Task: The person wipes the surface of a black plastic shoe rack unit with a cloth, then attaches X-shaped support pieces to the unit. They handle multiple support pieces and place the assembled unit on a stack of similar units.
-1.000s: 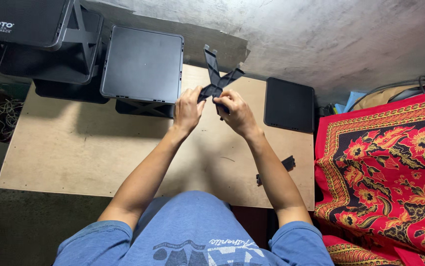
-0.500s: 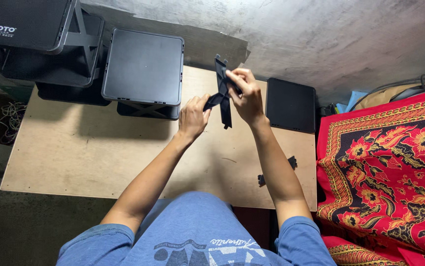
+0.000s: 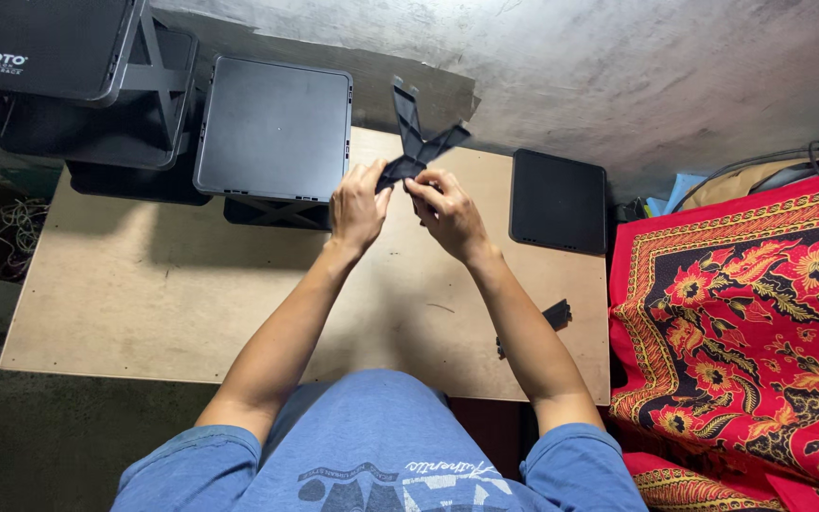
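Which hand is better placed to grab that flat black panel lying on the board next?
Right, probably. The right hand sits nearer the flat black panel, which lies on the wooden board on that side. The left hand would have to cross over. Both now grip the black cross-shaped piece.

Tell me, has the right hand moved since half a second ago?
Yes. The right hand has come down toward the person, away from the top edge of the wooden board, and now meets the left hand on the black crossed plastic piece.
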